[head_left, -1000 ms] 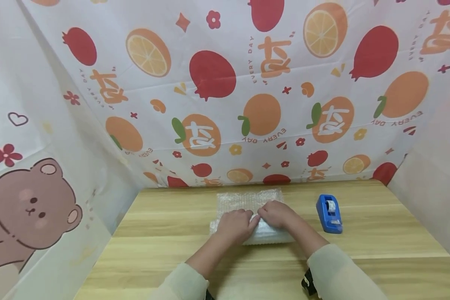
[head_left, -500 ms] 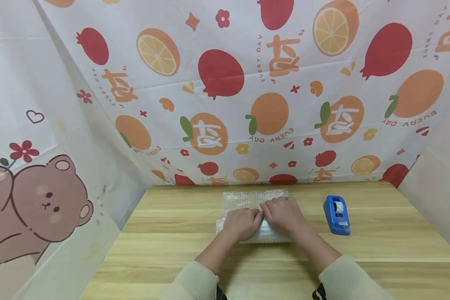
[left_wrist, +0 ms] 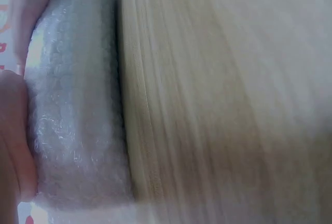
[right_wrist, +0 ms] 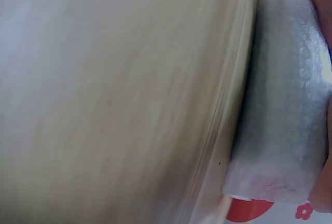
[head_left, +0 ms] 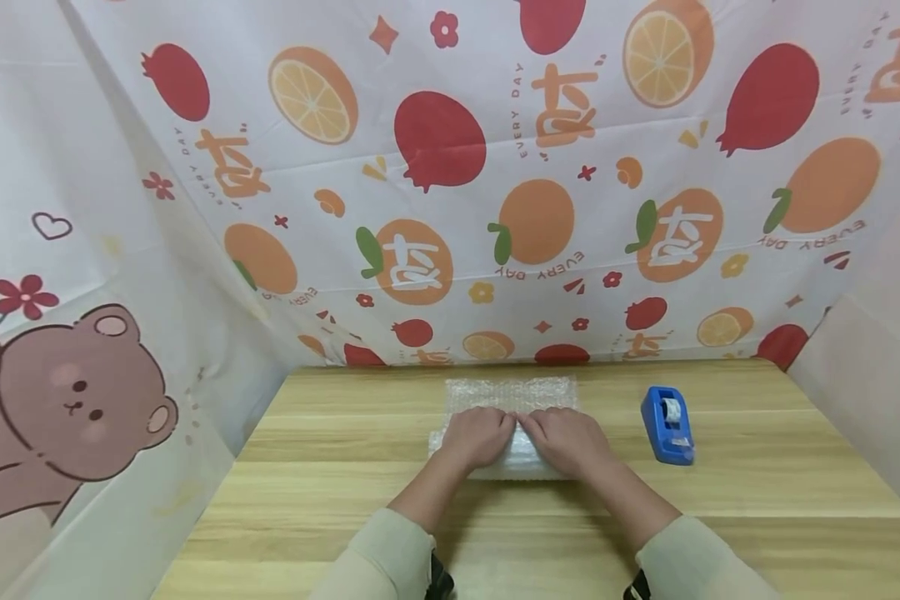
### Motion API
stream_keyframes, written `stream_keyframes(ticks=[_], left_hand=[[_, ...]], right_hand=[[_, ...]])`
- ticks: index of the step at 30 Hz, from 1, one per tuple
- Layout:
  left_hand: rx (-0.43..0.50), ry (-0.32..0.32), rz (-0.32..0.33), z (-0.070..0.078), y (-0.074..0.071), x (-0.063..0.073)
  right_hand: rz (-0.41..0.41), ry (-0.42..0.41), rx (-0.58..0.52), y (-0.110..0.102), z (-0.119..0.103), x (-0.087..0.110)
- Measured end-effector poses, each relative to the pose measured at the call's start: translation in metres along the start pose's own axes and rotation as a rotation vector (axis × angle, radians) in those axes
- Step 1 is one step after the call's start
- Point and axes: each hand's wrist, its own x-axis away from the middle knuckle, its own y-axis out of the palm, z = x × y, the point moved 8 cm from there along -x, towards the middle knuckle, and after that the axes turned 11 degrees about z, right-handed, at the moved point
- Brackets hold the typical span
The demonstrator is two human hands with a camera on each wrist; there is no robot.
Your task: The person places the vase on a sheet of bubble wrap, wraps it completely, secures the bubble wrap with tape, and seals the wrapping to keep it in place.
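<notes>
A bundle of bubble wrap (head_left: 521,468) lies on the wooden table, with a flat sheet of the wrap spreading behind it. My left hand (head_left: 480,435) grips the top of the bundle, fingers curled over its far side. Beside it my right hand (head_left: 568,437) holds the bundle the same way, and the two thumbs nearly meet in the middle. In the left wrist view the rolled bubble wrap (left_wrist: 78,105) looks thick and rounded; the right wrist view also shows the roll (right_wrist: 282,94). What is inside cannot be made out. Fingertips are hidden behind the hands.
A blue tape dispenser (head_left: 669,425) with a roll of tape stands to the right of the bundle. The wooden table (head_left: 330,467) reaches back to a fruit-printed curtain (head_left: 540,150). Another cloth with a bear print (head_left: 82,400) hangs at the left.
Both hands have settled into matching grips across the bundle; the right hand lies lower and flatter than one second ago. The head view has shifted slightly. The tape dispenser stays in place.
</notes>
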Motion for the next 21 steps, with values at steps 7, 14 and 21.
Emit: stream_keyframes(ticks=[7,14,21], left_hand=[[-0.044,-0.008,0.002,0.0,0.001,0.003],[-0.047,0.001,-0.018,0.003,0.002,0.009],[0.025,-0.029,-0.099,0.002,0.002,0.013]], right_hand=[[0.0,0.034,0.0,0.001,0.0,0.001],[0.011,0.052,0.004,-0.001,-0.002,0.006],[-0.028,0.069,-0.005,-0.003,-0.004,0.007]])
